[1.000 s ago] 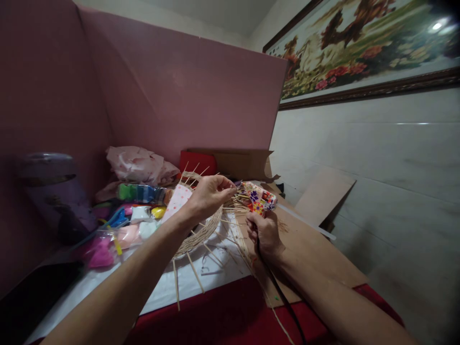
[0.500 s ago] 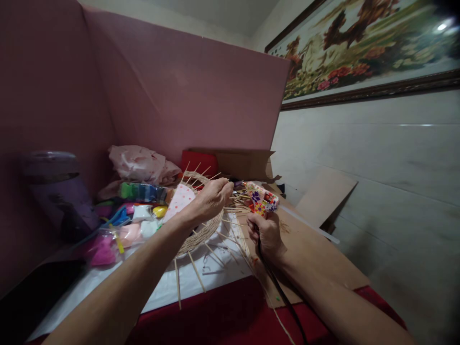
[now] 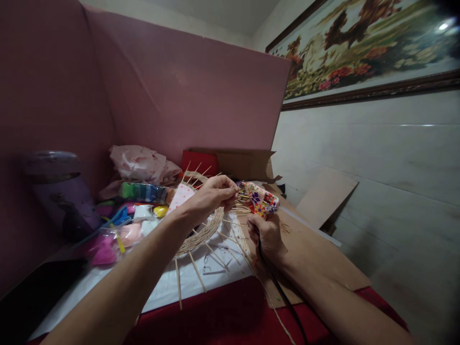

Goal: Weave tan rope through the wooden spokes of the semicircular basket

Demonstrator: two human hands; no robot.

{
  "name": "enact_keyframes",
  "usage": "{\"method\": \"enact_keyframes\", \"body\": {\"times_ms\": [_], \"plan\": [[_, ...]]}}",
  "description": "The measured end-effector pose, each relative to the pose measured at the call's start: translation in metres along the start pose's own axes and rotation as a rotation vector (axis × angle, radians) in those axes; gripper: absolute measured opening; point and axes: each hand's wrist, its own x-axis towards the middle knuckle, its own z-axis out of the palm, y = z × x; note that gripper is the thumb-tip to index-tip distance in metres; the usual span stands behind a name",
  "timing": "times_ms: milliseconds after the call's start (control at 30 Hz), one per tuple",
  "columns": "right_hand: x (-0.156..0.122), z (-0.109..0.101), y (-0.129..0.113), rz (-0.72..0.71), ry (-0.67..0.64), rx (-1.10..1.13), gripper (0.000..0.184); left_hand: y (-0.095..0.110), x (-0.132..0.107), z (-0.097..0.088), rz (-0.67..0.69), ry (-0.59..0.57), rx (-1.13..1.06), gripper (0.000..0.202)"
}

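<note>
My right hand (image 3: 269,235) is wrapped round the grip of a flower-patterned hot glue gun (image 3: 265,200), whose dark cord (image 3: 275,280) runs down towards me. The gun's front end points left, close to the fingertips of my left hand (image 3: 215,194). Those fingers are pinched together; what is between them is too small to make out. Under my left wrist lies a round woven piece (image 3: 203,241) of twisted cord, with thin wooden sticks (image 3: 197,272) sticking out all round. A white cloth with pink dots (image 3: 181,195) lies on its left part, partly hidden by my forearm.
Bags of coloured clay (image 3: 104,249) and a purple container (image 3: 63,201) stand at the left. Behind are a pink cloth bundle (image 3: 142,163) and a cardboard box (image 3: 240,163). A cardboard sheet (image 3: 316,258) covers the right side over a red tablecloth (image 3: 215,314).
My left hand has turned and shifted slightly right, its fingertips now nearer the glue gun's front end. My right hand and the gun have hardly moved.
</note>
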Motion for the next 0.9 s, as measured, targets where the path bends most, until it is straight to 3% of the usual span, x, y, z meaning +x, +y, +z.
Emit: {"method": "enact_keyframes", "body": {"times_ms": [367,633,767,900], "plan": [[0.0,0.001,0.0,-0.01,0.003,0.024,0.025,-0.005,0.005,0.001,-0.05,0.09,-0.069,0.01],[0.001,0.0,0.001,0.013,0.011,0.049,0.027,-0.006,0.005,-0.007,-0.13,-0.042,-0.259,0.019],[0.0,0.0,-0.001,0.019,0.021,0.036,0.027,-0.007,0.004,-0.007,-0.065,-0.031,-0.216,0.015],[0.0,0.0,-0.001,-0.001,0.003,0.013,0.029,-0.007,0.003,-0.008,-0.104,-0.004,-0.201,0.016]]}}
